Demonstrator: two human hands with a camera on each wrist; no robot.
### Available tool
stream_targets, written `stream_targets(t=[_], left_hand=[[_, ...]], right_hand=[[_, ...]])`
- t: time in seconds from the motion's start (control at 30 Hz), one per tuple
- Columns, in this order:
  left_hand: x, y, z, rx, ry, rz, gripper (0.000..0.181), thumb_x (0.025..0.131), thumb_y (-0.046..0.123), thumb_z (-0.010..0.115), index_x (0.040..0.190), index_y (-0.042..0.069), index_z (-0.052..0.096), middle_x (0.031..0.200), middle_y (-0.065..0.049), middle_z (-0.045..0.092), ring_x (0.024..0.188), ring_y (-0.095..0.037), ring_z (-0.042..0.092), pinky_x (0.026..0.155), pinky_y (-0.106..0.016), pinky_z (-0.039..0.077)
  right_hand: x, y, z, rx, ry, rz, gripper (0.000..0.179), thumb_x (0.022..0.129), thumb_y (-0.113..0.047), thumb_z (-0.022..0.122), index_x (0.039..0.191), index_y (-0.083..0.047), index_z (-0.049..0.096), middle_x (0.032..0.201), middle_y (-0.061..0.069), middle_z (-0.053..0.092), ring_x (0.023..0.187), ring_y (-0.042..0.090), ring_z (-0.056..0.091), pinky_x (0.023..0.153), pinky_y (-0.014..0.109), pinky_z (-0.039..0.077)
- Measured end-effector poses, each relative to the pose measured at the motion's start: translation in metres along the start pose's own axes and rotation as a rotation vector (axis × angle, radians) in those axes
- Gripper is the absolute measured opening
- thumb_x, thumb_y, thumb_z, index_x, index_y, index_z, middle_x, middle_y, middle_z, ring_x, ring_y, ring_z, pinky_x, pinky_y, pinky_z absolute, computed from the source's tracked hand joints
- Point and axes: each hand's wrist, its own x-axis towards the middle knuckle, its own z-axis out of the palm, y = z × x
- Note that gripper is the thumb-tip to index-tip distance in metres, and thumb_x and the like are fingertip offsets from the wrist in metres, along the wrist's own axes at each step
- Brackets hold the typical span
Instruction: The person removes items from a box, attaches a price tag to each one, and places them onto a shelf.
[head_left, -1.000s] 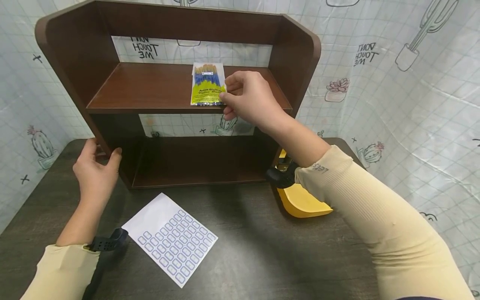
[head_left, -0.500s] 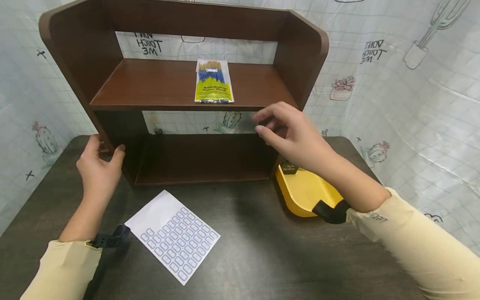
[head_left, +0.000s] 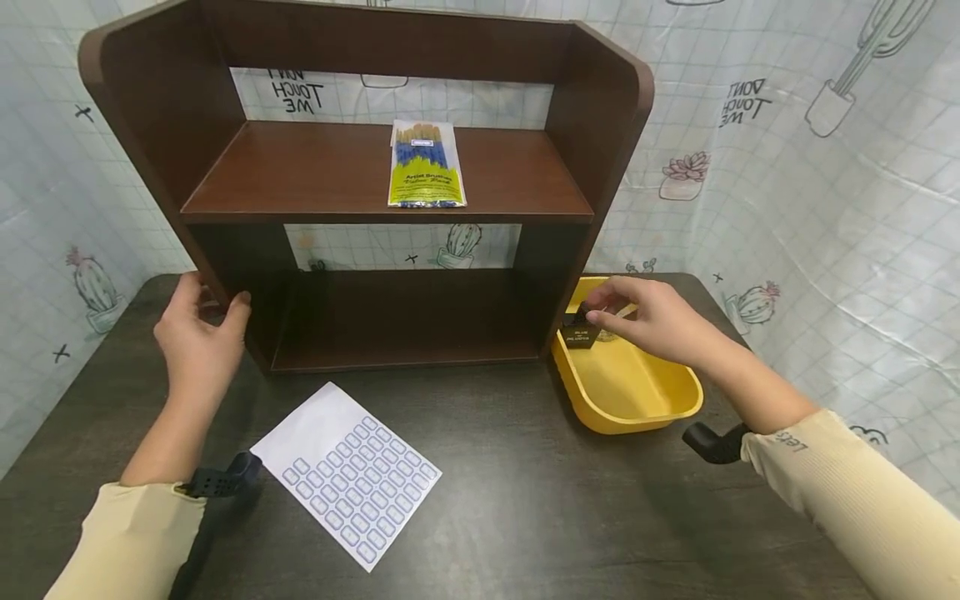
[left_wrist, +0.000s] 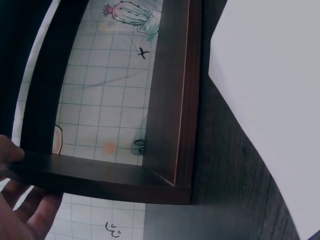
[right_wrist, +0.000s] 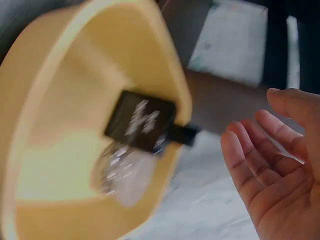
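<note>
My left hand (head_left: pixel 198 333) grips the left side panel of a dark brown two-tier shelf (head_left: pixel 300 187). In the left wrist view its thumb lies on one face of the panel (left_wrist: pixel 100 182) and its fingers on the other. My right hand (head_left: pixel 648 317) is over a yellow bin (head_left: pixel 626 379) at the shelf's right side, fingers loosely bent. A square black bottle-like item (head_left: pixel 581 335) with pale print and a narrow cap sits in the bin. In the right wrist view the hand (right_wrist: pixel 280 175) holds nothing and is apart from the black item (right_wrist: pixel 140 120).
A pack of artist brushes (head_left: pixel 426 171) leans on the upper shelf. A white sheet of blue-bordered labels (head_left: pixel 352 479) lies on the dark table (head_left: pixel 510 492). Something clear and shiny (right_wrist: pixel 127 175) sits beside the black item. A printed curtain (head_left: pixel 832 208) hangs behind.
My right hand has let go of the brush pack on the upper shelf and moved down and right to the yellow bin. My left hand stays on the shelf's side.
</note>
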Motion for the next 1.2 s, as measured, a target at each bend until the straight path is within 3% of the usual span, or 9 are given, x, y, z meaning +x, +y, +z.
stream_targets(t=[0.13, 0.23, 0.33, 0.4, 0.73, 0.97, 1.2], left_hand=[[0.0, -0.001, 0.0, 0.01, -0.003, 0.001, 0.03, 0.098, 0.015, 0.065, 0.126, 0.003, 0.066, 0.111, -0.015, 0.074, 0.083, 0.021, 0.049, 0.071, -0.006, 0.038], [0.001, -0.002, -0.001, 0.009, 0.001, 0.001, 0.029, 0.098, 0.015, 0.066, 0.124, 0.004, 0.067, 0.102, 0.002, 0.07, 0.083, 0.02, 0.05, 0.071, -0.007, 0.039], [0.002, -0.003, -0.001, 0.006, 0.009, -0.001, 0.028, 0.097, 0.016, 0.067, 0.122, 0.004, 0.067, 0.094, 0.023, 0.059, 0.082, 0.02, 0.051, 0.07, -0.007, 0.039], [0.003, -0.004, -0.002, 0.006, 0.011, -0.005, 0.028, 0.097, 0.016, 0.067, 0.122, 0.004, 0.067, 0.091, 0.03, 0.053, 0.082, 0.02, 0.051, 0.071, -0.007, 0.039], [0.002, -0.001, -0.001, -0.016, 0.005, -0.009, 0.028, 0.096, 0.015, 0.067, 0.122, 0.003, 0.067, 0.09, 0.037, 0.051, 0.081, 0.02, 0.052, 0.072, -0.008, 0.041], [0.001, -0.001, -0.001, -0.004, 0.007, -0.024, 0.029, 0.096, 0.017, 0.067, 0.123, 0.005, 0.067, 0.091, 0.033, 0.051, 0.082, 0.019, 0.052, 0.071, -0.008, 0.04], [0.002, -0.002, -0.001, -0.002, 0.004, -0.008, 0.029, 0.096, 0.016, 0.068, 0.124, 0.005, 0.067, 0.092, 0.033, 0.051, 0.082, 0.02, 0.052, 0.071, -0.008, 0.04]], right_hand=[[0.004, 0.028, 0.004, -0.01, -0.007, 0.076, 0.028, 0.1, -0.025, 0.071, 0.12, -0.005, 0.07, 0.111, 0.013, 0.076, 0.103, 0.028, 0.072, 0.089, 0.043, 0.056], [0.008, 0.041, 0.005, 0.013, -0.029, 0.123, 0.036, 0.1, -0.029, 0.072, 0.125, -0.004, 0.067, 0.117, 0.017, 0.075, 0.108, 0.031, 0.071, 0.093, 0.049, 0.053], [0.014, 0.048, 0.008, 0.033, -0.065, 0.156, 0.039, 0.099, -0.031, 0.073, 0.127, -0.004, 0.067, 0.12, 0.017, 0.075, 0.112, 0.032, 0.07, 0.094, 0.047, 0.053], [0.019, 0.052, 0.01, 0.045, -0.097, 0.16, 0.04, 0.099, -0.031, 0.073, 0.128, -0.005, 0.067, 0.121, 0.018, 0.074, 0.113, 0.032, 0.07, 0.095, 0.044, 0.053], [0.035, 0.064, 0.024, 0.133, -0.232, 0.196, 0.05, 0.097, -0.026, 0.076, 0.135, 0.001, 0.06, 0.128, 0.023, 0.069, 0.118, 0.036, 0.067, 0.093, 0.042, 0.057], [0.039, 0.065, 0.031, 0.211, -0.249, 0.188, 0.034, 0.097, -0.016, 0.075, 0.124, 0.001, 0.064, 0.116, 0.021, 0.073, 0.099, 0.03, 0.071, 0.081, 0.036, 0.06], [0.038, 0.068, 0.033, 0.192, -0.247, 0.171, 0.028, 0.097, -0.016, 0.075, 0.119, -0.001, 0.067, 0.114, 0.018, 0.074, 0.107, 0.029, 0.069, 0.078, 0.026, 0.054]])
